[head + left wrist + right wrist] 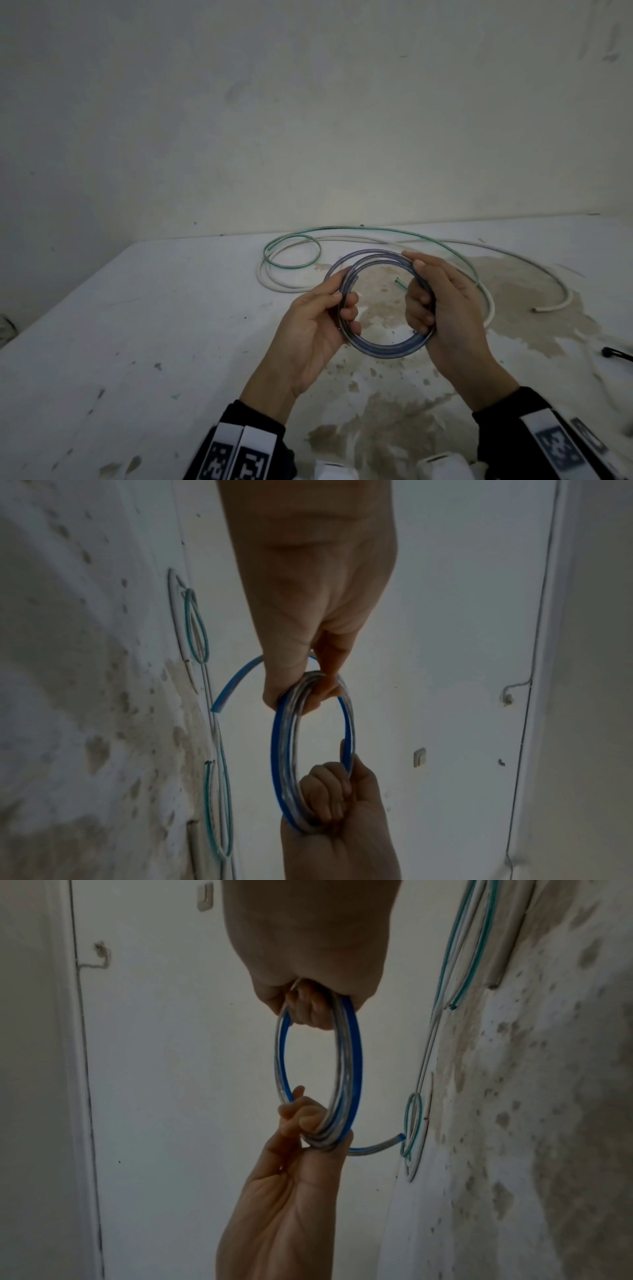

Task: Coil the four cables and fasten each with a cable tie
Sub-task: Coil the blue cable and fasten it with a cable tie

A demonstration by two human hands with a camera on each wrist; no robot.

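Above the stained white table (137, 325), both hands hold the blue cable (376, 353) up off the surface, already wound into a round coil of several loops. Left hand (315, 329) grips the coil's left side, thumb on top & fingers curled in through the middle. Right hand (442, 308) is closed round the right side the same way, fingers wrapped through the ring. In the left wrist view the coil (284, 750) hangs between the two hands, w/ a short loose blue end (232, 683) sticking out next to the left hand's grip. Right wrist view shows the same ring (352, 1056) and that stray end poking out sideways by the left hand (294, 1177).

Behind the hands on the table: a green cable (294, 246) looped loosely, and a thicker white cable (548, 274) in a wide curve, overlapping the green one near the far edge. Neither is coiled up. Green one's cut end (397, 281) shows thru the middle of the blue coil, lying on the table.

Far right edge of the table there's a small black thing (613, 353), prob cable ties but too blurry to tell. No tie visible on the blue coil.
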